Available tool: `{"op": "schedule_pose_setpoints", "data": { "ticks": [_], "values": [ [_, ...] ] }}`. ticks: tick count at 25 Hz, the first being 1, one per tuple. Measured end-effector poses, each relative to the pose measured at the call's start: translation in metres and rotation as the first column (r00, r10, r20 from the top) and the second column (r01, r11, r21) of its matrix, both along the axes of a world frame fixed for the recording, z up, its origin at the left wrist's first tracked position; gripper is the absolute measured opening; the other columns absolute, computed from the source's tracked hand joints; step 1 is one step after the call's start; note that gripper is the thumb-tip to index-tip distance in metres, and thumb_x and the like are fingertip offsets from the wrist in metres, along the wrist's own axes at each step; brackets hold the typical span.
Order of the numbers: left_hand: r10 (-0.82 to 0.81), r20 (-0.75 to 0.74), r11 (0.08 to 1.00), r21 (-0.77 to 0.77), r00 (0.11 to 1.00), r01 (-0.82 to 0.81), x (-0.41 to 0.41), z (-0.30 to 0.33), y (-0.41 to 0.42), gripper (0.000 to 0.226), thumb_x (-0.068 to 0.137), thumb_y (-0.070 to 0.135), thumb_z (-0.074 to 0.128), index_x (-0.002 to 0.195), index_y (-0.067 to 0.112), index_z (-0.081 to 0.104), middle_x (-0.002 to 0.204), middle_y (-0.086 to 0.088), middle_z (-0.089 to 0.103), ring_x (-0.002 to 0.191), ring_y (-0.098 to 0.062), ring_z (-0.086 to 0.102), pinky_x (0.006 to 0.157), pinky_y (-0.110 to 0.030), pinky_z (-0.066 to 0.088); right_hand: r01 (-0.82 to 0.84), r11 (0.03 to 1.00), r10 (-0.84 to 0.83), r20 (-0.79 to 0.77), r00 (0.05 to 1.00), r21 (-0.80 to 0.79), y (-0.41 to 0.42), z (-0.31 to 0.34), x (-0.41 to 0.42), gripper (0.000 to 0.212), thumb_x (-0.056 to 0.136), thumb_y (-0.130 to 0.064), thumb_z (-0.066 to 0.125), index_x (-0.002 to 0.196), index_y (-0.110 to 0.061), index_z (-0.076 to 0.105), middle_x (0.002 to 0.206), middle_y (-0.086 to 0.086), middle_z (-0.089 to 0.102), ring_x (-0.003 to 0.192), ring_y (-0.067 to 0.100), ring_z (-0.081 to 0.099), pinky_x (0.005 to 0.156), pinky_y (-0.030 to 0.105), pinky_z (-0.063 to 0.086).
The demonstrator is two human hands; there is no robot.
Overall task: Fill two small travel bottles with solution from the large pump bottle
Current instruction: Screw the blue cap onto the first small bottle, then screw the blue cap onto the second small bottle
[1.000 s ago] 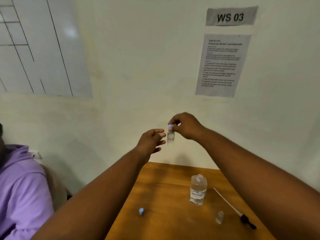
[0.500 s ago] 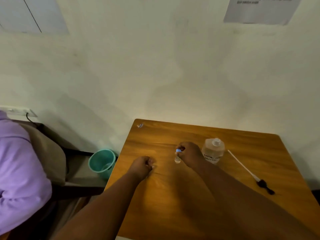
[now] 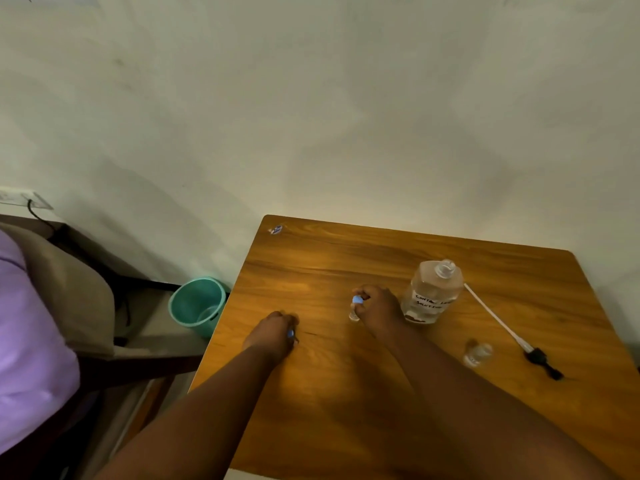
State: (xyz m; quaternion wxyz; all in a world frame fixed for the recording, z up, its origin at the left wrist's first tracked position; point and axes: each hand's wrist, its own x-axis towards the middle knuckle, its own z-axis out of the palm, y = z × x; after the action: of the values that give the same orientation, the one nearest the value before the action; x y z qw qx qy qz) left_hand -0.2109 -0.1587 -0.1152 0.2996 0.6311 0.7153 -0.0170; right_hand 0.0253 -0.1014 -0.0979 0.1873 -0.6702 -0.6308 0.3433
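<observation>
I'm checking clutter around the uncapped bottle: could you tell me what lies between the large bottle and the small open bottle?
In the head view, only bare table separates the large bottle from the small open bottle.

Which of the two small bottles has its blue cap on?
The small bottle held by the right hand, left of the large bottle. The other small bottle, standing alone nearer the pump tube, is open.

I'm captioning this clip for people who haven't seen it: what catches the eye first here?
Two bare hands meet mid-table: the right hand grips a small blue-capped clear travel bottle, the left hand closes on a small blue cap. Right of them stands the large clear labelled bottle. A teal plastic bin sits off the wooden table.
</observation>
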Motion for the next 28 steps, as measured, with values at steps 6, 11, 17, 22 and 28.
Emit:
{"op": "schedule_pose_setpoints", "data": {
  "ticks": [6,11,17,22,28],
  "values": [
    [-0.019,0.044,0.997,0.073,0.999,0.015,0.003,-0.003,-0.002,0.026,0.09,0.013,0.064,0.113,0.024,0.066,0.126,-0.007,0.061,0.108,-0.026,0.063,0.093,-0.032,0.052,0.049,0.967,-0.049,-0.007,0.999,0.25,-0.07,0.008,0.033,0.028,0.093,-0.031,0.063,0.12,-0.026,0.061,0.12,-0.007,0.052,0.101,0.01,0.056,0.081,0.032,0.054],
    [-0.029,0.064,0.992,0.124,0.998,0.021,0.024,0.013,0.003,0.028,0.089,0.015,0.069,0.116,0.023,0.065,0.119,-0.008,0.064,0.107,-0.026,0.064,0.087,-0.031,0.05,0.511,0.844,-0.498,-0.114,0.86,0.164,-0.16,-0.032,0.109,0.024,0.084,-0.019,0.075,0.099,-0.021,0.056,0.101,0.004,0.057,0.086,0.021,0.058,0.069,0.031,0.042],
    [0.049,0.087,0.988,0.144,0.995,-0.061,0.036,0.021,0.004,0.021,0.091,0.017,0.07,0.109,0.023,0.062,0.106,-0.004,0.068,0.094,-0.02,0.064,0.082,-0.038,0.056,0.743,0.667,-0.733,-0.231,0.64,-0.058,-0.14,-0.037,0.164,0.077,0.077,-0.017,0.083,0.141,-0.014,0.041,0.141,0.016,0.041,0.116,0.03,0.052,0.085,0.045,0.053],
    [0.112,0.135,0.981,0.14,0.985,-0.131,0.043,0.018,-0.003,0.018,0.09,0.017,0.071,0.104,0.025,0.062,0.101,-0.001,0.068,0.092,-0.018,0.064,0.079,-0.036,0.055,0.673,0.733,-0.68,-0.161,0.716,-0.102,-0.117,-0.046,0.177,0.066,0.084,-0.023,0.077,0.143,-0.023,0.047,0.145,0.008,0.043,0.123,0.029,0.053,0.096,0.043,0.051],
    [0.156,0.181,0.964,0.186,0.971,-0.189,0.052,0.019,-0.005,0.017,0.089,0.019,0.073,0.099,0.028,0.062,0.097,0.0,0.068,0.088,-0.018,0.064,0.075,-0.034,0.052,0.677,0.724,-0.69,-0.12,0.714,-0.132,-0.1,-0.054,0.18,0.052,0.088,-0.024,0.072,0.137,-0.024,0.054,0.136,0.004,0.059,0.119,0.026,0.059,0.098,0.043,0.051]
  ]
}}
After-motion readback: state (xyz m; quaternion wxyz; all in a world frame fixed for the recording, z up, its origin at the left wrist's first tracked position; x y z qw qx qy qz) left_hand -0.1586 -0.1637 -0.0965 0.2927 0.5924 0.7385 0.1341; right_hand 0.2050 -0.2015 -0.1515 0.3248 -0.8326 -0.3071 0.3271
